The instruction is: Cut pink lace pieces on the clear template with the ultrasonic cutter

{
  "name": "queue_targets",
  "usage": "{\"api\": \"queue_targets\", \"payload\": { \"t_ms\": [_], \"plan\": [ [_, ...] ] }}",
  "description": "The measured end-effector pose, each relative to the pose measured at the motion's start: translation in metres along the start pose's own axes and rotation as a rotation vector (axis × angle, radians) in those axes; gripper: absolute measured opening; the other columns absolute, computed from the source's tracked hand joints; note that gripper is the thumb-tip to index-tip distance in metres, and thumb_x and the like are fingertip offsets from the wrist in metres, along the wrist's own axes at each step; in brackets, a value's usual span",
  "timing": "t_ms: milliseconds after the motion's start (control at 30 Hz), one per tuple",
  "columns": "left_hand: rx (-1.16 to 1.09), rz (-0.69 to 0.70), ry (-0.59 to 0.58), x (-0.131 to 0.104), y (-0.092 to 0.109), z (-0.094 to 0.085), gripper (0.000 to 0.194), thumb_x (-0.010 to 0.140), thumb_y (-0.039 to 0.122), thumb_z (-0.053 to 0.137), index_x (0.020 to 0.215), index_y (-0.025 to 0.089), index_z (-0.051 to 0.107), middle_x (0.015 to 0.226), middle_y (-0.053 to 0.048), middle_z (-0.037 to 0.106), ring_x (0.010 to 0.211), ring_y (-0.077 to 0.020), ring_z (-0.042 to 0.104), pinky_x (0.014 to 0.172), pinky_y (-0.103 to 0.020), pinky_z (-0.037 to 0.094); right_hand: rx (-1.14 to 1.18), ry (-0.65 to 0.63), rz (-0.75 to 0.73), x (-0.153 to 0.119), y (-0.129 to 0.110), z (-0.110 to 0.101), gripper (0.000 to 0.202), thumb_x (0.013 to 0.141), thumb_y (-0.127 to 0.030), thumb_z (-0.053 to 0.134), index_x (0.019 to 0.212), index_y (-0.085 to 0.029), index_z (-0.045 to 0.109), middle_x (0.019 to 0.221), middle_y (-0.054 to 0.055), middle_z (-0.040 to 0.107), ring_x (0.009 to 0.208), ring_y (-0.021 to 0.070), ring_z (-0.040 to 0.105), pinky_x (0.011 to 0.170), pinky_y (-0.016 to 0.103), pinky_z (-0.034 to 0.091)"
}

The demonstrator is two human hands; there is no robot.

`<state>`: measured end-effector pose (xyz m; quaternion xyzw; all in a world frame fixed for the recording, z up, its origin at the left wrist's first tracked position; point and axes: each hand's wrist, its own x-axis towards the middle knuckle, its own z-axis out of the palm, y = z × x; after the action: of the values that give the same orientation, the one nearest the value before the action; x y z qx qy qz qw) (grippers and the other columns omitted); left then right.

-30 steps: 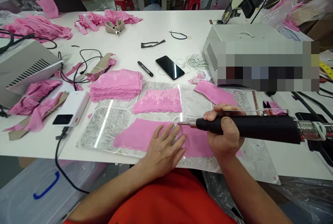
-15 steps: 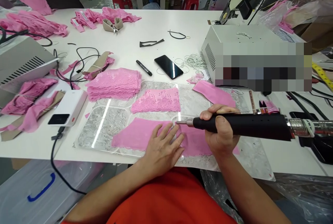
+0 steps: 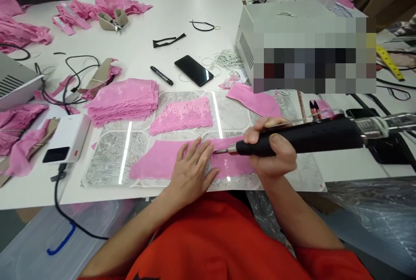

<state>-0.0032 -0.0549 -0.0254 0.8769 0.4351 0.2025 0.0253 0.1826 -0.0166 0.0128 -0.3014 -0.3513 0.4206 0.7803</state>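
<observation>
My left hand (image 3: 191,165) lies flat with its fingers extended on a pink fabric piece (image 3: 154,158), thumb spread to the right. Wrapped in my right hand (image 3: 273,148) is a black handheld tool (image 3: 313,137) with a slim metal tip; its rear metal end runs out to the right. That tip points left and meets the pink fabric, or hovers just over it, beside my left fingertips. Beyond my hands lies a pink lace piece (image 3: 185,115), and a stack of pink lace pieces (image 3: 123,102) sits to its left.
A marbled grey board (image 3: 107,158) lies under the fabric. Behind are a phone (image 3: 194,70), a marker (image 3: 161,75) and a grey vented box (image 3: 244,50). A white power bank (image 3: 67,138) with a cable is at left. Another pink piece (image 3: 255,100) lies right of centre.
My view has shifted, so the table appears farther up and left. The tool's tip has moved slightly right and towards me on the fabric, and its rear end has swung away from me.
</observation>
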Motion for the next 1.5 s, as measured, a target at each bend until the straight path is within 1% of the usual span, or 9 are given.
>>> {"api": "queue_targets", "payload": {
  "t_ms": [200,400,533,700,867,1000,1100,1333,1500],
  "plan": [
    [-0.012,0.003,0.017,0.001,0.000,0.000,0.054,0.098,0.035,0.053,0.145,0.014,0.036,0.136,-0.015,0.060,0.136,-0.0337,0.046,0.110,-0.051,0.031,-0.022,-0.063,-0.002,-0.002,0.006,0.003,0.012,0.072,-0.028,0.062,0.082,-0.022,0.059,0.077,-0.002,0.060,0.051,0.0085,0.056,0.050,0.027,0.048],
    [-0.027,-0.013,0.001,0.000,0.000,-0.001,0.054,0.098,0.035,0.053,0.145,0.014,0.037,0.135,-0.015,0.060,0.136,-0.0333,0.046,0.111,-0.052,0.030,-0.031,-0.096,-0.003,-0.004,0.008,0.004,0.012,0.074,-0.028,0.063,0.083,-0.022,0.058,0.078,-0.002,0.060,0.053,0.0084,0.057,0.052,0.027,0.048],
    [-0.040,-0.021,-0.013,0.000,0.000,-0.001,0.057,0.097,0.036,0.054,0.147,0.016,0.036,0.136,-0.015,0.060,0.137,-0.0329,0.045,0.112,-0.053,0.030,-0.058,-0.113,-0.009,-0.004,0.008,0.004,0.012,0.074,-0.029,0.062,0.083,-0.022,0.057,0.078,-0.002,0.059,0.053,0.0086,0.056,0.051,0.027,0.048],
    [-0.043,-0.020,0.008,0.000,0.000,0.000,0.052,0.098,0.038,0.053,0.142,0.013,0.040,0.134,-0.014,0.062,0.136,-0.0326,0.047,0.112,-0.052,0.029,-0.092,-0.167,-0.034,-0.004,0.007,0.004,0.010,0.075,-0.027,0.062,0.081,-0.022,0.057,0.077,-0.002,0.059,0.053,0.0086,0.056,0.051,0.027,0.048],
    [-0.034,-0.011,0.014,0.000,0.000,0.000,0.050,0.099,0.039,0.051,0.140,0.011,0.042,0.134,-0.014,0.062,0.135,-0.0325,0.047,0.112,-0.052,0.029,-0.112,-0.173,-0.041,-0.003,0.006,0.004,0.011,0.075,-0.028,0.064,0.080,-0.022,0.057,0.076,-0.002,0.059,0.053,0.0088,0.056,0.051,0.027,0.049],
    [-0.028,-0.030,0.005,-0.001,0.001,0.000,0.050,0.098,0.040,0.052,0.139,0.011,0.045,0.133,-0.015,0.062,0.135,-0.0323,0.047,0.112,-0.052,0.030,-0.094,-0.158,-0.013,-0.003,0.002,0.001,0.018,0.072,-0.034,0.067,0.078,-0.021,0.057,0.074,-0.002,0.057,0.049,0.0081,0.054,0.048,0.026,0.048],
    [-0.028,-0.042,0.000,-0.002,0.002,0.001,0.050,0.097,0.040,0.054,0.138,0.012,0.047,0.134,-0.016,0.062,0.136,-0.0321,0.046,0.112,-0.053,0.030,-0.068,-0.158,0.024,-0.004,-0.003,-0.002,0.017,0.070,-0.034,0.068,0.077,-0.021,0.058,0.073,-0.002,0.058,0.046,0.0080,0.051,0.045,0.026,0.047],
    [-0.051,-0.064,-0.026,-0.003,0.002,0.002,0.053,0.096,0.042,0.055,0.140,0.013,0.046,0.137,-0.015,0.060,0.137,-0.0325,0.045,0.114,-0.054,0.028,-0.035,-0.257,0.071,-0.008,-0.005,-0.005,0.015,0.072,-0.031,0.068,0.081,-0.021,0.061,0.073,-0.002,0.058,0.048,0.0086,0.051,0.046,0.027,0.048],
    [-0.069,-0.062,-0.035,-0.002,0.002,0.001,0.053,0.096,0.041,0.056,0.139,0.013,0.047,0.137,-0.016,0.060,0.138,-0.0324,0.044,0.114,-0.055,0.028,-0.057,-0.299,0.065,-0.009,-0.006,-0.005,0.014,0.075,-0.031,0.067,0.083,-0.021,0.061,0.075,-0.001,0.059,0.049,0.0088,0.052,0.046,0.027,0.049]
  ]
}}
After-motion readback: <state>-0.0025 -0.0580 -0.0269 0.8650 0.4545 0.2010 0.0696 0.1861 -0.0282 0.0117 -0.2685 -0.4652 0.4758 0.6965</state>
